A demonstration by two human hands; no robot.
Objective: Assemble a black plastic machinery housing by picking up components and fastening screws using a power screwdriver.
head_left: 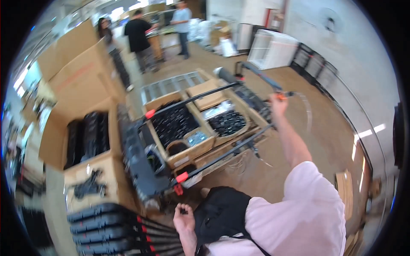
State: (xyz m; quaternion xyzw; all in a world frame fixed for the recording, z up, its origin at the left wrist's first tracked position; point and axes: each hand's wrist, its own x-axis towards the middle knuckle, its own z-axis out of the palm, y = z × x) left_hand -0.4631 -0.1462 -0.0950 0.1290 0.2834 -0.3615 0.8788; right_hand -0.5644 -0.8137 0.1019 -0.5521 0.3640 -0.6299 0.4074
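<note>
Hands Spread Wide at a Crowded Bench

A worker's right hand [278,106] reaches beyond the right edge of a wooden bench [257,119], its fingers seemingly closed round an orange piece [280,97] at the end of a blue-gray bar [262,77]; blur hides the exact grip. The left hand [184,219], near the bench's near-left corner, curls its fingers together on a small dark part [183,211], just below a red-ended black rail [218,160]. A second black rail [192,99] crosses above cardboard trays [188,156] of black pieces, leaving a gap between the two. A gray shell [143,158] lines the left edge, with an open carton [79,164] close beyond it. Past the right edge, brown floor [320,132] stretches to the wall, giving the right arm room sideways.
</note>
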